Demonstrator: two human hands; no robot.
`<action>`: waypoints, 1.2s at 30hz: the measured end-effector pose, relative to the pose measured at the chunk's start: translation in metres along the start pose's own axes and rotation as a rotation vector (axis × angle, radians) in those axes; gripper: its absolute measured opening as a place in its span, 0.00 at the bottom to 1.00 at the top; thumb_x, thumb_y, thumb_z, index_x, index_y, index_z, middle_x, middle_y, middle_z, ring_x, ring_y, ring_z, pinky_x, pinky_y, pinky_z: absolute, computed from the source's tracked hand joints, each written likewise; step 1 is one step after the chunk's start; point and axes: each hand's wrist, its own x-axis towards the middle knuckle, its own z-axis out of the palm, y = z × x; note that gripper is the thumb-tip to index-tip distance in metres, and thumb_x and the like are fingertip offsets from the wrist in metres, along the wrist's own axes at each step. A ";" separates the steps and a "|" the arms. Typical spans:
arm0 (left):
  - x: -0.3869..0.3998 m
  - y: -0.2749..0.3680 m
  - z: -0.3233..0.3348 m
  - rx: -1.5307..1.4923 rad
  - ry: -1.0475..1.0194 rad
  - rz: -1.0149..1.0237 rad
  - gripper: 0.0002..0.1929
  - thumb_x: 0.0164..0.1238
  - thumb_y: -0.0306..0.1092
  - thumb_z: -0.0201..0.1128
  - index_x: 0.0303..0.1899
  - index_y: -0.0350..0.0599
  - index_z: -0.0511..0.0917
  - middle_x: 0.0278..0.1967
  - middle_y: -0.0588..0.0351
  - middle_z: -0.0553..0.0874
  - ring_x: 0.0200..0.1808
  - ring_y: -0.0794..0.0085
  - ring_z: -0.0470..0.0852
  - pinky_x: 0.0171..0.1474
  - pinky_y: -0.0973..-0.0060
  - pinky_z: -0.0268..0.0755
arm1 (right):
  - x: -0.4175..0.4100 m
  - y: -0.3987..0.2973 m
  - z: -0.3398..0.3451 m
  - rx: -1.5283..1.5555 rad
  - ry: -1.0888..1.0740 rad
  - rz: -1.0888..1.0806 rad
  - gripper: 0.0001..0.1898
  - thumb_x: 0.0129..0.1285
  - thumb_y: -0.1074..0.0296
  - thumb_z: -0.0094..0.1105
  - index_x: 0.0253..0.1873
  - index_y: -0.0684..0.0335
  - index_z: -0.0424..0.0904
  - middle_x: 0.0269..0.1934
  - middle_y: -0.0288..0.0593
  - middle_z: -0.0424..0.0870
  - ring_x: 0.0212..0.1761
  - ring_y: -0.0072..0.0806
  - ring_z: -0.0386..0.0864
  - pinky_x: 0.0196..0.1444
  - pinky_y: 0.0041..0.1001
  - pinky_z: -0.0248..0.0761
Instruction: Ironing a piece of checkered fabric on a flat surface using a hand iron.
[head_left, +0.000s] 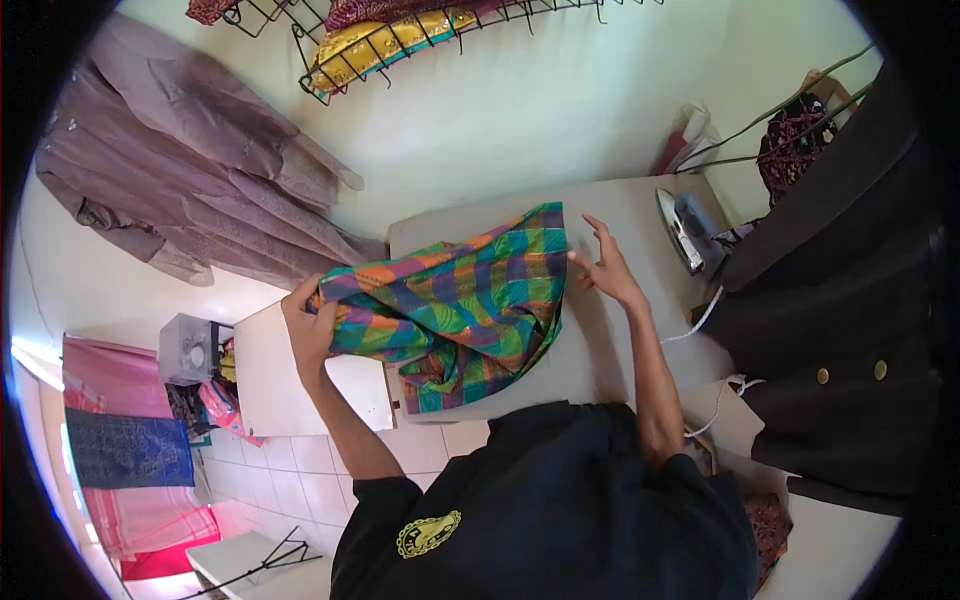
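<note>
A checked cloth (465, 300) in green, orange, purple and blue lies in loose folds over a padded, grey-covered board (615, 199). My left hand (309, 319) grips its gathered left end, thumb on top, above a white table. Just off the cloth's right edge is my right hand (606, 266), with fingers apart and nothing in it. At the board's right end an electric iron (679, 232) rests near the wall. Folds hide part of the cloth's underside.
Mauve garments (217, 157) hang at the left, and a dark garment with buttons (840, 322) hangs close on the right. The white table (270, 375) adjoins the board. A black wire rack (420, 52) holds folded fabric above. White cord (697, 322) loops beside the iron.
</note>
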 end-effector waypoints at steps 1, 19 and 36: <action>-0.002 0.001 -0.007 0.027 -0.069 0.012 0.09 0.55 0.22 0.59 0.38 0.30 0.80 0.28 0.58 0.81 0.33 0.81 0.76 0.41 0.80 0.69 | 0.006 0.002 0.009 0.171 0.088 0.202 0.43 0.63 0.60 0.69 0.77 0.49 0.50 0.72 0.63 0.57 0.25 0.32 0.83 0.21 0.29 0.78; -0.006 -0.037 -0.031 0.773 -0.003 0.071 0.18 0.48 0.16 0.61 0.43 0.43 0.83 0.50 0.42 0.79 0.56 0.48 0.74 0.63 0.58 0.64 | 0.053 -0.061 -0.088 0.621 0.351 -0.289 0.10 0.77 0.64 0.53 0.55 0.60 0.72 0.47 0.32 0.78 0.50 0.19 0.74 0.53 0.25 0.69; 0.035 -0.025 0.024 -0.568 0.484 -0.017 0.16 0.72 0.32 0.62 0.54 0.47 0.65 0.52 0.55 0.71 0.53 0.73 0.74 0.56 0.79 0.69 | 0.001 -0.056 -0.124 -0.513 0.756 0.025 0.33 0.62 0.69 0.67 0.69 0.66 0.62 0.60 0.66 0.73 0.64 0.54 0.72 0.65 0.41 0.64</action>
